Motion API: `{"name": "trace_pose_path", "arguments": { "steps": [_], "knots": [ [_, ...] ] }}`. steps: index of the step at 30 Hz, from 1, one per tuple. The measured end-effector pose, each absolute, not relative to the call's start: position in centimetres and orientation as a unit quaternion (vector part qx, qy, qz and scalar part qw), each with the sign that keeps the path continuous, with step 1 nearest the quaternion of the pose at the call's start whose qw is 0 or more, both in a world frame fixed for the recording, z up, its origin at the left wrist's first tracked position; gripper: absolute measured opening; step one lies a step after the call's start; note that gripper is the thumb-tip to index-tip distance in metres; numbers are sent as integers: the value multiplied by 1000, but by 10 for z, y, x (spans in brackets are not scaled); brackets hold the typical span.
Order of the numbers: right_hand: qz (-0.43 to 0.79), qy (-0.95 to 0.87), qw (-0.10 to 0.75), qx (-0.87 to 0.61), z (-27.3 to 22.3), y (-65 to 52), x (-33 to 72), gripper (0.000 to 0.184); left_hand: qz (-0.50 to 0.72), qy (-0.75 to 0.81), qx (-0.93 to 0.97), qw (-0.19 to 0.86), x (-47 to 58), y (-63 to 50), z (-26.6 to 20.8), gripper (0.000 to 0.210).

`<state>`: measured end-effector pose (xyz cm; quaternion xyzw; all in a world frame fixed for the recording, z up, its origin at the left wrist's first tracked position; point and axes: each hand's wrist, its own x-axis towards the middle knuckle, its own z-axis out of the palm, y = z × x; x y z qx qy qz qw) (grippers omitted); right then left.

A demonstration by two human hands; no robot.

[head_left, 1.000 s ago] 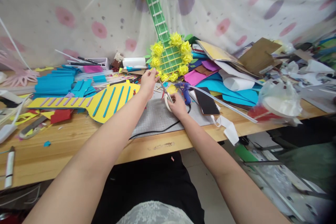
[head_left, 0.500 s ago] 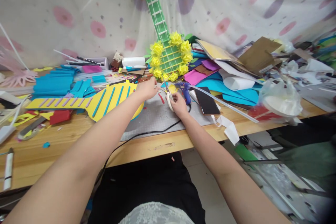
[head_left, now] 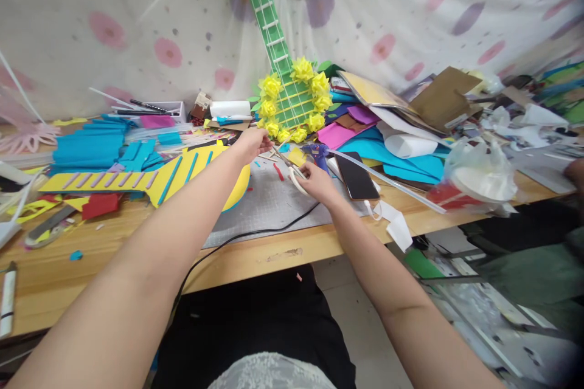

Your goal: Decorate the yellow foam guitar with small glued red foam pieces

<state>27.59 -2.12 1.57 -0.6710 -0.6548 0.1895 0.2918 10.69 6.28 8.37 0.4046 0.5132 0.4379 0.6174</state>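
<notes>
Mid-frame, the right hand [head_left: 317, 183] grips scissors [head_left: 292, 169] — probably light and stiff, best held by the white loops [head_left: 297, 185] — while the left hand [head_left: 252, 144] bunches its fingertips nearby (holding what, I cannot tell).

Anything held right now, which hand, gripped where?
Right hand: scissors with white loop handles and slim grey metal blades, held by the handles. Left hand: fingertips bunched near the blade tips; too small to tell whether they hold anything.

We are partly hiding the scissors [head_left: 292, 174] with our right hand [head_left: 318, 182], while the top edge is cropping the green craft guitar [head_left: 294, 97].
</notes>
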Motion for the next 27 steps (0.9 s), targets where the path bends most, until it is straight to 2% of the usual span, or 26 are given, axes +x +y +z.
{"name": "trace_pose_path", "arguments": {
  "steps": [5, 10, 15, 19, 23, 27],
  "knots": [
    [188, -678, 251, -665, 31, -36, 292, 30, 494, 532, 287, 625, 111, 78, 80, 18],
    [224, -668, 277, -653, 31, -52, 307, 31, 518, 549, 273, 596, 116, 89, 78, 19],
    [370, -590, 389, -604, 33, -57, 310, 38, 492, 557, 366, 560, 124, 82, 64, 14],
    [420, -505, 509, -556, 35, -45, 292, 44, 365, 587, 588, 420, 132, 67, 54, 21],
    [438, -455, 574, -522, 35, -25, 267, 46, 270, 622, 677, 287, 135, 58, 56, 28],
    [427, -441, 600, -513, 35, -11, 248, 43, 279, 562, 709, 322, 127, 57, 64, 35]
  ]
}}
